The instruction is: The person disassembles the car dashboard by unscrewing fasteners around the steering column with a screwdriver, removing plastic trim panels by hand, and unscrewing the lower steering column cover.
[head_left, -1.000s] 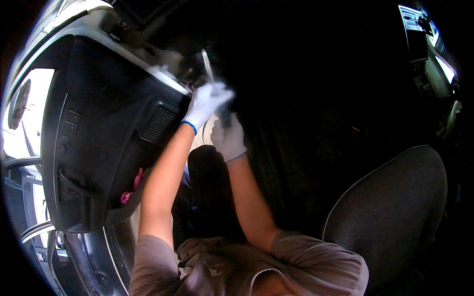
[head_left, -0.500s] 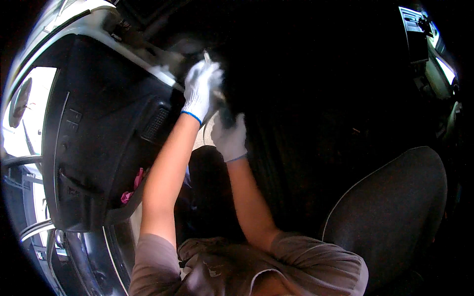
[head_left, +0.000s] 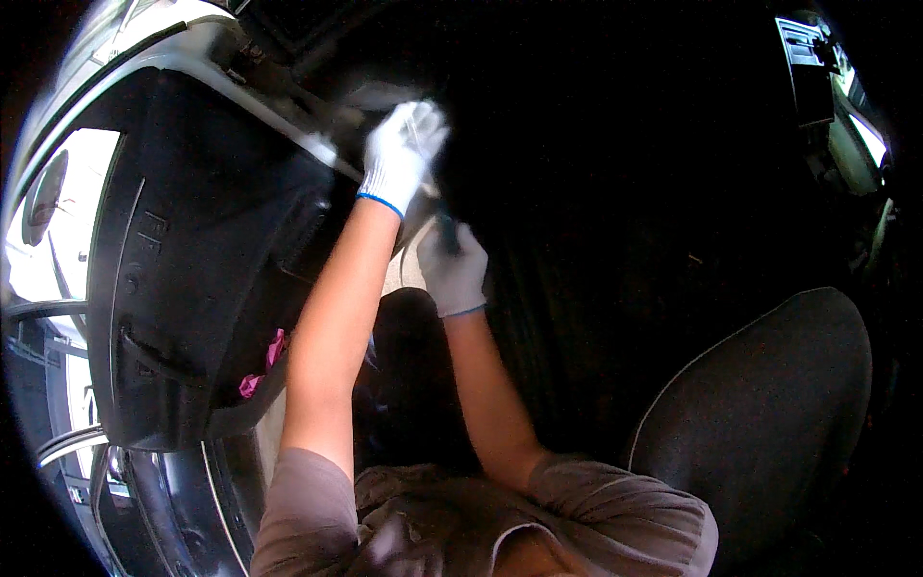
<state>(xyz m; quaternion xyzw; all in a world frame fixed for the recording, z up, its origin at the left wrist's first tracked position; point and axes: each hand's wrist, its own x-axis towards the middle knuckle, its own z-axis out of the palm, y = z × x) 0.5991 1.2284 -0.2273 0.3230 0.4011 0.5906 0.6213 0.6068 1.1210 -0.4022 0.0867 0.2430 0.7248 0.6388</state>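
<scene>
Gloves [head_left: 386, 178]: two. Left hand [head_left: 406, 142], 11 o'clock, can't tell grip; right hand [head_left: 454, 272], near centre, curled round one dark object [head_left: 447, 233].

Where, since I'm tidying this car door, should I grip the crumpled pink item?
Probably the lower bunched lump of the pink item, pinched from above, coming over the dark door panel: its bunched shape offers folds to pinch, and the left forearm appears close on the other side.
</scene>
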